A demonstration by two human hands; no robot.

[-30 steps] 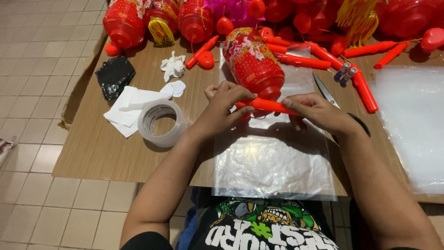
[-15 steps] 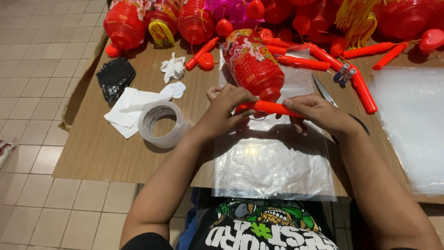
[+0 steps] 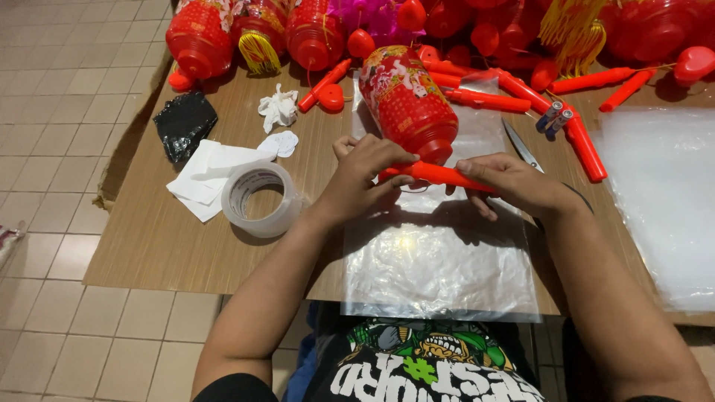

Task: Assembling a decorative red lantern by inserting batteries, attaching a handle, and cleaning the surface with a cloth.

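While both hands grip it, the thin orange plastic stick (image 3: 439,175) lies level across the near end of the red paper lantern (image 3: 408,103), just above the table. Left hand (image 3: 366,179) has fingers curled tight around the stick's left end; right hand (image 3: 514,183) pinches the right part, thumb on top, fingers wrapped under. Held at both ends, probably to keep it steady against the lantern's base. Lantern lies on its side, pointing away from the person, over a clear plastic sheet (image 3: 439,260) spread on the brown table (image 3: 149,238), likely laid as a work surface. Left of the hands: roll of clear tape (image 3: 259,199), white paper scraps (image 3: 205,175), crumpled black bag (image 3: 185,123). Right: scissors (image 3: 521,145), more orange sticks (image 3: 585,149), two small batteries (image 3: 555,117). Far edge is crowded with other red lanterns (image 3: 199,37), well apart from the hands.
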